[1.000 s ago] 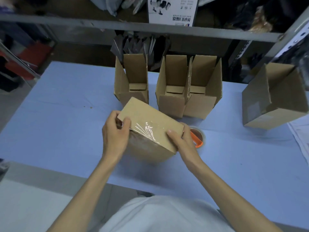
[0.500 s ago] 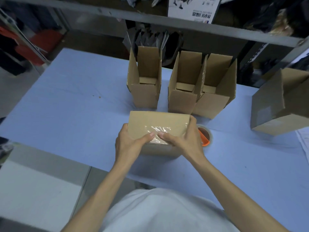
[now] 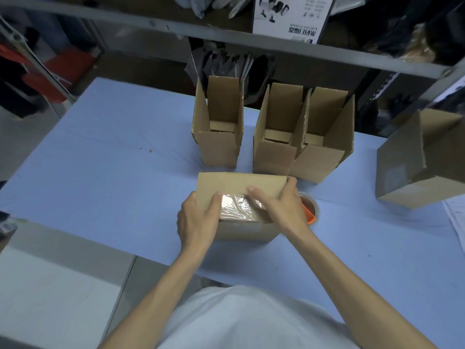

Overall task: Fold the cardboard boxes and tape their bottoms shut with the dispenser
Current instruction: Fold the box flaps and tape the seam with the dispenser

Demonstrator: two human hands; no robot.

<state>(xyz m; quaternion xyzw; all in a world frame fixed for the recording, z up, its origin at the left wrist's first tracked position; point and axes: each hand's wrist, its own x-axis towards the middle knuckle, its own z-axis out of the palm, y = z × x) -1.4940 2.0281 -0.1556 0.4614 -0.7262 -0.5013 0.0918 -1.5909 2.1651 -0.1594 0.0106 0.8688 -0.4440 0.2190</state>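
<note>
Here, creased tape on an upturned box bottom.
The box (image 3: pixel 239 183) stood on the counter (image 3: pixel 113 172) beside the dispenser (image 3: pixel 311 211); the left hand (image 3: pixel 198 220) had its fingers curled round the left edge, and the right hand (image 3: pixel 281 210) gripped the far corner, thumb pressing the tape (image 3: pixel 235 209). Wrinkles left unsmoothed could peel, and the seam might reopen.

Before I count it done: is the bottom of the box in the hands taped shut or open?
Taped shut. The box lies bottom up, flaps flat, clear tape across them; the left hand and right hand hold it.
</note>
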